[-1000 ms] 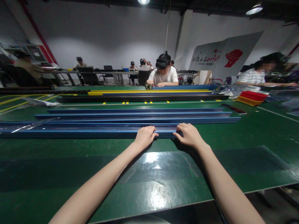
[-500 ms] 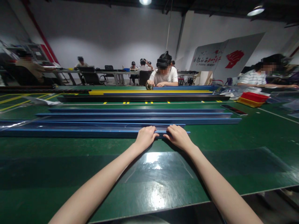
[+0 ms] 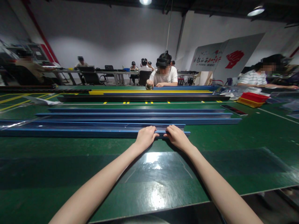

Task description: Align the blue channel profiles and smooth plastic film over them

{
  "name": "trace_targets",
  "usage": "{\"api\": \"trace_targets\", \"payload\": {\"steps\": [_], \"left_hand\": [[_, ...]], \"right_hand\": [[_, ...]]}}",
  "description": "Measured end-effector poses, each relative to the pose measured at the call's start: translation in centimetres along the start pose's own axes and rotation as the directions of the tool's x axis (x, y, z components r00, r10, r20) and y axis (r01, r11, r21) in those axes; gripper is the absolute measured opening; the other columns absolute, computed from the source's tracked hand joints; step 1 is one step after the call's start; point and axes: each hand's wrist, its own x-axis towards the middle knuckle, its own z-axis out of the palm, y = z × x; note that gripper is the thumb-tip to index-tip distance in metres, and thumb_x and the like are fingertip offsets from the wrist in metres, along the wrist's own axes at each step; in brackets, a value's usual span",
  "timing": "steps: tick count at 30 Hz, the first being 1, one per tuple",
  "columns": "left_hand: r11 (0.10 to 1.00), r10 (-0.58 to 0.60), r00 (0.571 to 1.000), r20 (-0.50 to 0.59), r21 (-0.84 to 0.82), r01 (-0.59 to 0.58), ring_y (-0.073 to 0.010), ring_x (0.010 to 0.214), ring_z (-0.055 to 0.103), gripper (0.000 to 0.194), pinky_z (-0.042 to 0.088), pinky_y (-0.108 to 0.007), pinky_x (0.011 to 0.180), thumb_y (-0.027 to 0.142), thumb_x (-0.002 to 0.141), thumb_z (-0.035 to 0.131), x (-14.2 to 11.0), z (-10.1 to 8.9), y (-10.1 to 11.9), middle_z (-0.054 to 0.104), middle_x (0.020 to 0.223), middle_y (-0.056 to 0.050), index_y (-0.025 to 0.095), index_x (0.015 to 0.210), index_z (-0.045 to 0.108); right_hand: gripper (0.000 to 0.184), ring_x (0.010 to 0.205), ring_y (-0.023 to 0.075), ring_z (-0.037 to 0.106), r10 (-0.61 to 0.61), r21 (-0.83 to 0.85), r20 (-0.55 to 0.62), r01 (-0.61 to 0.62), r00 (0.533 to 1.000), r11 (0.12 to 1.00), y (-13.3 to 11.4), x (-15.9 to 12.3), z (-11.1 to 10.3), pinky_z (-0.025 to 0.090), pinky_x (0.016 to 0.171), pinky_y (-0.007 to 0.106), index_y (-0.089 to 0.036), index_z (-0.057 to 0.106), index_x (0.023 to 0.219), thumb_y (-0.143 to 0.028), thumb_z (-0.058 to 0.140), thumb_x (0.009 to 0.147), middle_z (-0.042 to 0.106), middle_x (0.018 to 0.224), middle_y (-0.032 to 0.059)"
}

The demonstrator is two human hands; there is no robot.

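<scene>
A long blue channel strip (image 3: 93, 133) lies across the green table, nearest to me, with clear film inside it. My left hand (image 3: 147, 135) is closed over its front wall, thumb on the near side and fingers curled over the top. A short way to the right, my right hand (image 3: 176, 136) grips the same wall close to the strip's right end. The fingertips of both hands are partly hidden behind the wall. Just beyond lie several more blue channel strips (image 3: 140, 115), parallel to this one.
A clear plastic sheet (image 3: 243, 158) lies on the green table (image 3: 112, 199) before me. Farther back are a phone (image 3: 234, 109), a red bin (image 3: 253, 98), yellow strips (image 3: 151, 92) and a black strip (image 3: 144, 98). A co-worker (image 3: 163, 73) sits opposite, holding a roll of tape (image 3: 149, 86).
My right hand has shifted very slightly left along the strip's wall. The left hand and the strips stay put.
</scene>
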Motion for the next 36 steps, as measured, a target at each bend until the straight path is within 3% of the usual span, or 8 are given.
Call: {"api": "trace_targets", "payload": {"steps": [14, 22, 29, 36], "left_hand": [[1.0, -0.002, 1.0, 0.021, 0.024, 0.001, -0.0163, 0.082, 0.059, 0.017, 0.041, -0.025, 0.068, 0.035, 0.084, 0.052, -0.1, -0.3, 0.1, 0.063, 0.087, -0.002, 0.018, 0.086, 0.054], [1.0, 0.016, 1.0, 0.001, 0.025, -0.016, -0.0164, 0.083, 0.059, 0.017, 0.042, -0.025, 0.07, 0.035, 0.084, 0.05, -0.1, -0.1, 0.0, 0.063, 0.086, -0.002, 0.018, 0.087, 0.054], [1.0, 0.009, 1.0, 0.014, 0.022, -0.009, -0.0158, 0.083, 0.058, 0.017, 0.042, -0.025, 0.071, 0.035, 0.085, 0.05, -0.2, -0.2, 0.1, 0.063, 0.087, -0.003, 0.018, 0.087, 0.054], [1.0, 0.012, 1.0, 0.012, 0.015, -0.013, -0.0171, 0.084, 0.058, 0.017, 0.041, -0.026, 0.071, 0.034, 0.085, 0.05, -0.2, -0.2, 0.1, 0.063, 0.087, -0.003, 0.018, 0.087, 0.054]], "right_hand": [[0.011, 0.076, 0.0181, 0.048, 0.013, 0.089, -0.005, -0.012, 1.0, 0.996, 0.1, 0.0, 0.0, 0.037, 0.067, 0.026, -0.018, 0.05, 0.078, -0.026, 0.047, 0.085, 0.054, 0.078, 0.0057], [0.017, 0.074, 0.0164, 0.051, 0.041, 0.016, -0.014, -0.041, 0.999, 0.999, 0.2, 0.1, -0.4, 0.035, 0.065, 0.024, -0.018, 0.053, 0.077, -0.033, 0.048, 0.085, 0.058, 0.077, 0.0047], [0.039, 0.072, 0.0178, 0.052, 0.176, -0.173, -0.062, -0.184, 0.982, 0.968, 0.1, -0.3, -0.8, 0.031, 0.062, 0.026, -0.017, 0.055, 0.073, -0.055, 0.046, 0.08, 0.06, 0.075, 0.0064], [0.041, 0.071, 0.0173, 0.053, 0.219, -0.16, -0.041, -0.223, 0.975, 0.962, -0.2, -0.2, -1.2, 0.029, 0.059, 0.026, -0.017, 0.056, 0.072, -0.054, 0.042, 0.083, 0.062, 0.076, 0.007]]}}
